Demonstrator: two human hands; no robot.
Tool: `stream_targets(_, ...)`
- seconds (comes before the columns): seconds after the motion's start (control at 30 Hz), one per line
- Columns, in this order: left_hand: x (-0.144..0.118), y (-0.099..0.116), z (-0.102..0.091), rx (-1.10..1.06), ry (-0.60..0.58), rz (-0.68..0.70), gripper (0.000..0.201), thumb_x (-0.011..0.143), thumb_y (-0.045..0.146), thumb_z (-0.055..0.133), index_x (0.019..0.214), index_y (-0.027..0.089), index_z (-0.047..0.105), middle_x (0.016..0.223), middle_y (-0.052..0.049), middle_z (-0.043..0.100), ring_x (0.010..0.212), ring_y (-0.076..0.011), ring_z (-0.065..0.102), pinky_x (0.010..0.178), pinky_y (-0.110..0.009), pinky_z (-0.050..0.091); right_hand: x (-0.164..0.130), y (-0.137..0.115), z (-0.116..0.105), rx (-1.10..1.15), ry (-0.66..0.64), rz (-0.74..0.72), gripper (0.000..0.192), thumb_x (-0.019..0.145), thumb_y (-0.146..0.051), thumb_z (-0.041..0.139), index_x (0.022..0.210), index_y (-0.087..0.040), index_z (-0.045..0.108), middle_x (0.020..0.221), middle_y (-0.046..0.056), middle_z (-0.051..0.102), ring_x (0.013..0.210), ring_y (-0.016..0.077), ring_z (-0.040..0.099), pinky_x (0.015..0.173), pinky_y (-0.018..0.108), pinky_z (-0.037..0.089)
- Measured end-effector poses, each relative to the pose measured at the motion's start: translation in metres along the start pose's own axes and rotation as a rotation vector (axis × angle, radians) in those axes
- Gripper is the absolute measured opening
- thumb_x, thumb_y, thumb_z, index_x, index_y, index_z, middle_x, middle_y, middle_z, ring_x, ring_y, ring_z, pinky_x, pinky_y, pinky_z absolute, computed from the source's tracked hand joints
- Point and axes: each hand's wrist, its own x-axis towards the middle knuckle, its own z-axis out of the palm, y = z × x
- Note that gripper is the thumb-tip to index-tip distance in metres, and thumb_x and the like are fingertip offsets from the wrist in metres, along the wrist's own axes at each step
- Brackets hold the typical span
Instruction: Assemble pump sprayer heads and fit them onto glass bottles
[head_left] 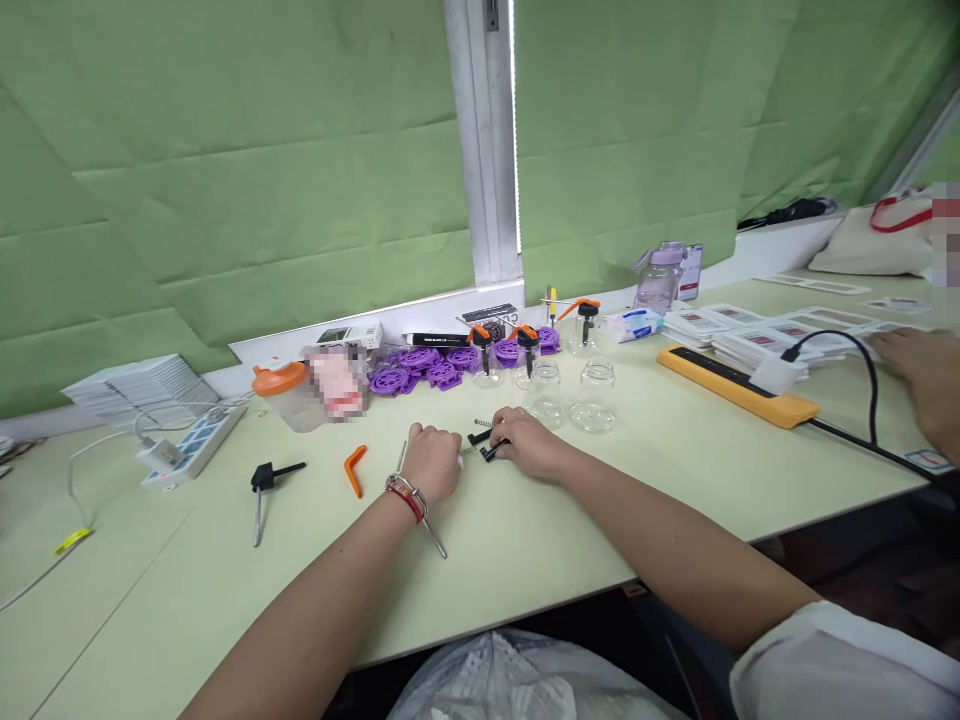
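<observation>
My left hand (433, 462) is closed over the table, its fingers curled; what they hold, if anything, is hidden. A small coil spring (469, 451) shows beside its fingertips. Under the left wrist lies a thin metal rod (435, 540). My right hand (529, 445) is closed with its fingertips on a black plastic part (491, 452); a second black piece (478, 438) and another spring (482, 423) lie close by. Left of my hands are an orange lever (355, 470) and a black part with a metal shaft (262, 478).
Glass jars (592, 400) stand beyond my right hand. Behind them are purple plastic pieces (422, 360) and jars with orange-handled tops (528, 345). An orange-lidded cup (296, 400) and white power strip (196, 445) stand left. A yellow power strip (739, 385) and another person's hand (915, 370) are right.
</observation>
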Motion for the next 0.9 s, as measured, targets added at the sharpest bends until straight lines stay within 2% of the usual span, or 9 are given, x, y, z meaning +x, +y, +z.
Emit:
stream_targets(0.1, 0.004, -0.005, -0.002, -0.004, 0.013, -0.019, 0.016, 0.072, 0.011, 0.047, 0.069, 0.016, 0.062, 0.065, -0.008, 0.065, 0.069, -0.0206, 0.060, 0.078, -0.037, 0.032, 0.003, 0.005, 0.005, -0.020, 0.004, -0.019, 0.011, 0.075, -0.017, 0.068, 0.085, -0.020, 0.071, 0.133, 0.010, 0.045, 0.122, 0.0307, 0.038, 0.098, 0.046, 0.032)
stream_targets(0.2, 0.014, -0.008, -0.005, -0.006, 0.019, -0.037, 0.014, 0.073, 0.011, 0.047, 0.071, 0.016, 0.061, 0.067, -0.007, 0.066, 0.067, -0.0195, 0.060, 0.079, -0.036, 0.033, 0.005, 0.007, 0.007, 0.011, -0.025, -0.023, 0.012, 0.076, -0.016, 0.066, 0.087, -0.021, 0.070, 0.141, 0.008, 0.039, 0.130, 0.0321, 0.030, 0.102, 0.051, 0.027)
stream_targets(0.37, 0.036, -0.011, -0.006, 0.014, -0.001, -0.008, 0.012, 0.070, 0.008, 0.051, 0.072, 0.016, 0.060, 0.069, -0.007, 0.066, 0.071, -0.0206, 0.062, 0.077, -0.034, 0.034, 0.006, 0.009, 0.008, 0.166, 0.007, -0.025, 0.030, 0.072, -0.007, 0.065, 0.100, -0.020, 0.064, 0.136, 0.010, 0.046, 0.127, 0.0264, 0.039, 0.103, 0.045, 0.030)
stream_targets(0.53, 0.054, -0.009, -0.002, 0.048, -0.011, 0.066, 0.017, 0.068, 0.004, 0.050, 0.073, 0.015, 0.061, 0.072, -0.009, 0.068, 0.073, -0.0221, 0.063, 0.077, -0.036, 0.034, 0.007, 0.008, 0.007, 0.282, 0.007, 0.005, 0.054, 0.072, -0.007, 0.064, 0.123, -0.019, 0.051, 0.123, 0.010, 0.056, 0.113, 0.0227, 0.052, 0.097, 0.039, 0.039)
stream_targets(0.63, 0.060, -0.007, 0.000, 0.066, -0.012, 0.115, 0.020, 0.070, 0.005, 0.048, 0.078, 0.015, 0.062, 0.073, -0.009, 0.068, 0.075, -0.0230, 0.063, 0.079, -0.038, 0.033, 0.008, 0.009, 0.008, 0.283, -0.018, 0.039, 0.064, 0.074, -0.009, 0.063, 0.133, -0.020, 0.041, 0.127, 0.011, 0.054, 0.116, 0.0238, 0.050, 0.098, 0.039, 0.038)
stream_targets(0.77, 0.064, -0.003, 0.001, 0.072, -0.012, 0.165, 0.020, 0.074, 0.008, 0.047, 0.082, 0.016, 0.064, 0.074, -0.010, 0.068, 0.078, -0.0235, 0.064, 0.081, -0.039, 0.032, 0.009, 0.010, 0.008, 0.273, -0.026, 0.020, 0.068, 0.075, -0.012, 0.062, 0.137, -0.019, 0.036, 0.132, 0.012, 0.051, 0.121, 0.0248, 0.047, 0.100, 0.039, 0.035)
stream_targets(0.9, 0.065, 0.000, 0.000, 0.076, 0.004, 0.207, 0.022, 0.074, 0.007, 0.046, 0.084, 0.016, 0.064, 0.076, -0.010, 0.068, 0.080, -0.0243, 0.063, 0.082, -0.040, 0.030, 0.009, 0.007, 0.004, 0.290, -0.032, -0.003, 0.065, 0.074, -0.011, 0.062, 0.134, -0.018, 0.039, 0.126, 0.012, 0.055, 0.115, 0.0247, 0.051, 0.097, 0.038, 0.038)
